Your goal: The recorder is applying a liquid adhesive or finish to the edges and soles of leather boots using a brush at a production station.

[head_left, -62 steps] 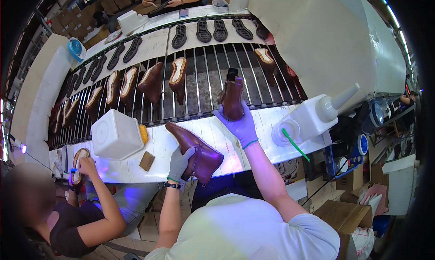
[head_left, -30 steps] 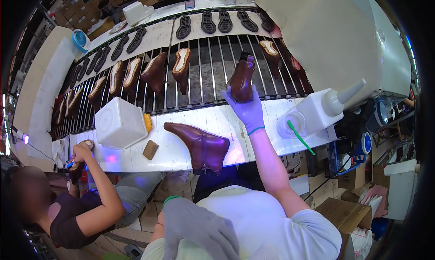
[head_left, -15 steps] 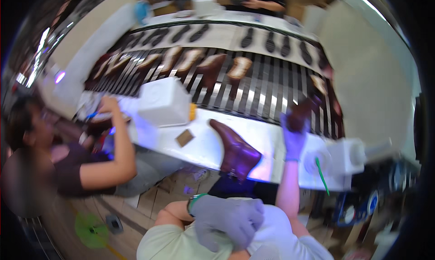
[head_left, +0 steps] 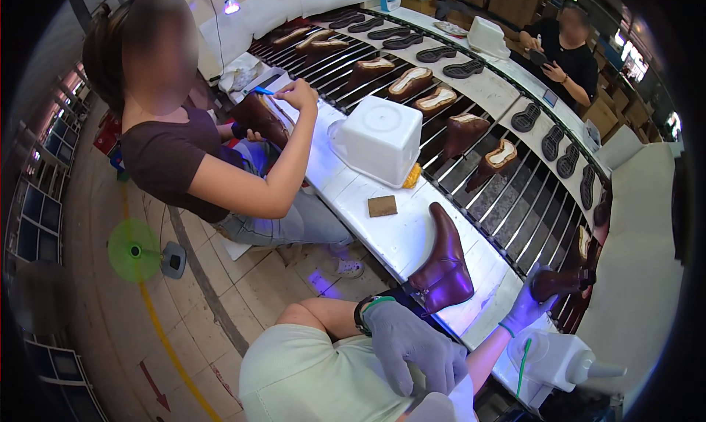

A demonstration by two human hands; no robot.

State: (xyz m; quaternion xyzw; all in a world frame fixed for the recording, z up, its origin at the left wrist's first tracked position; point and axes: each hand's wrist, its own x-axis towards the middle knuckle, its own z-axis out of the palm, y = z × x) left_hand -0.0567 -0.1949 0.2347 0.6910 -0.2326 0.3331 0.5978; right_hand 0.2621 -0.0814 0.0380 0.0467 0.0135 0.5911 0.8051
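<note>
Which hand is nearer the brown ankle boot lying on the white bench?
Left. The left hand hangs just below the boot; the right hand grips another boot farther right.

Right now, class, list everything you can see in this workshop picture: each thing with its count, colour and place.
Boot on bench: one, brown, lying on the white bench.
Boot on rack: one, brown, at the right hand.
Boots on the roller rack: several, brown with pale insoles.
Soles: several, black, on the far shelf.
Tub: one, white, upturned on the bench.
Block: one, tan, on the bench.
Squeeze bottle: one, white, lower right.
Fan: one, green, on the floor.
Co-workers: two, one seated left, one far right.
Left hand: grey glove, over the lap.
Right hand: purple glove, gripping the rack boot.
</note>
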